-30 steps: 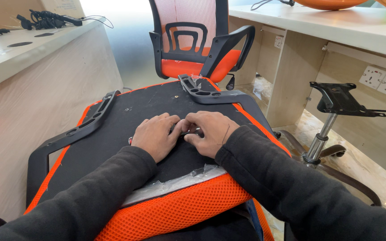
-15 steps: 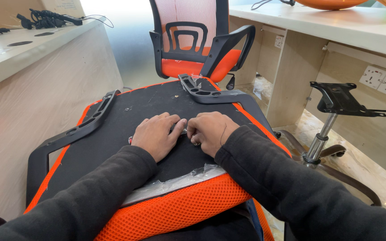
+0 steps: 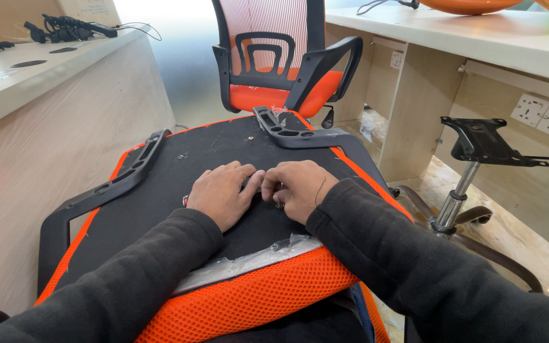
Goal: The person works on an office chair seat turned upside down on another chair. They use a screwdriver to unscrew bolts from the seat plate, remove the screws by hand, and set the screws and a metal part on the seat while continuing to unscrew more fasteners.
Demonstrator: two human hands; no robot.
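Upturned seat base (image 3: 223,159), black underside, both hands (image 3: 262,190) curled around something small, grip unclear, desks alongside.

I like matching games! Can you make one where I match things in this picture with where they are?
Things:
1. left hand
2. finished orange chair
3. chair base with metal post
4. black cables

Places:
A. on the desk at far left
B. on the floor at right
C. flat on the black seat underside
D. upright behind the seat

Pairs: 1-C, 2-D, 3-B, 4-A
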